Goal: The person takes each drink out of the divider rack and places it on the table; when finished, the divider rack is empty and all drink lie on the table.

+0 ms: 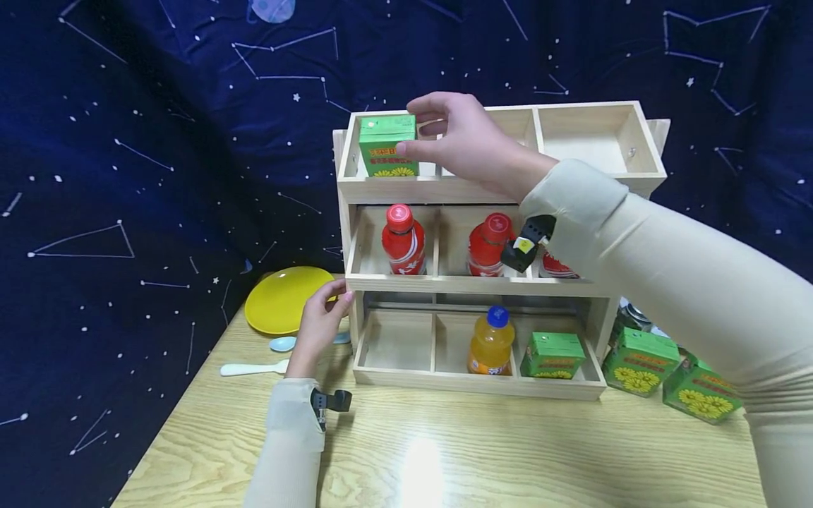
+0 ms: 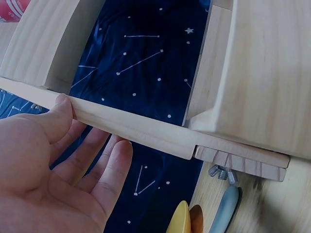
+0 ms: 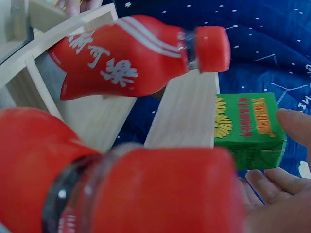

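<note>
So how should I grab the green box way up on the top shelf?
I'd pinch the green box near its top, across the wide front and back faces, coming from above and the right. It stands upright, and its boxy shape has flat sides to press on. Its compartment in the wooden rack is open on top, with some room to the box's right.

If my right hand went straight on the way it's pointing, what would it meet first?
Most likely the green box in the top row of the shelf. Your right hand is right beside it, thumb overlapping its front in the head view; whether they touch is hard to tell.
</note>
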{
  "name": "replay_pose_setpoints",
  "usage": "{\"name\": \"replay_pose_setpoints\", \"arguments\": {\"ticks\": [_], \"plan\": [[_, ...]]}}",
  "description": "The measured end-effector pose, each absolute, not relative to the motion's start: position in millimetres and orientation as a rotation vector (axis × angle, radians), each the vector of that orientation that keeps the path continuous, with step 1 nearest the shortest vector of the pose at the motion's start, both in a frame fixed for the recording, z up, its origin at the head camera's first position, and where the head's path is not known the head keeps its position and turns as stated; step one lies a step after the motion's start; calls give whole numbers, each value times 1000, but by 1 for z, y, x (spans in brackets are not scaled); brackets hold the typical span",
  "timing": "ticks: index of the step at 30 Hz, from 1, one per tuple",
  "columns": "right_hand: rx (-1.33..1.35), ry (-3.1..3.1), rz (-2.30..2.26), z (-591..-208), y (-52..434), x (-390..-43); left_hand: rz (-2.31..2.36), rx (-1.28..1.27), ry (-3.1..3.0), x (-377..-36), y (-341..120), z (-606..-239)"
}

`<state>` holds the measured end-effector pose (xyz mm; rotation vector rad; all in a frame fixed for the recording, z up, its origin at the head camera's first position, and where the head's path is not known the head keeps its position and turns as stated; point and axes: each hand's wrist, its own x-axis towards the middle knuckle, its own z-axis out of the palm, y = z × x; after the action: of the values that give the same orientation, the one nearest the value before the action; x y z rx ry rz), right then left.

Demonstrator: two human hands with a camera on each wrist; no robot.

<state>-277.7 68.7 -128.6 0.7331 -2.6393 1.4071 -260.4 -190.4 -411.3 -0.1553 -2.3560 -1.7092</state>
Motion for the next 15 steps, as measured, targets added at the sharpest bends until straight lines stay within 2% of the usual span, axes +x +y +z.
{"name": "replay_pose_setpoints", "arguments": {"ticks": [15], "plan": [[747, -2536, 1411, -131, 55, -282, -1710, -146, -2353, -262, -190, -413]]}}
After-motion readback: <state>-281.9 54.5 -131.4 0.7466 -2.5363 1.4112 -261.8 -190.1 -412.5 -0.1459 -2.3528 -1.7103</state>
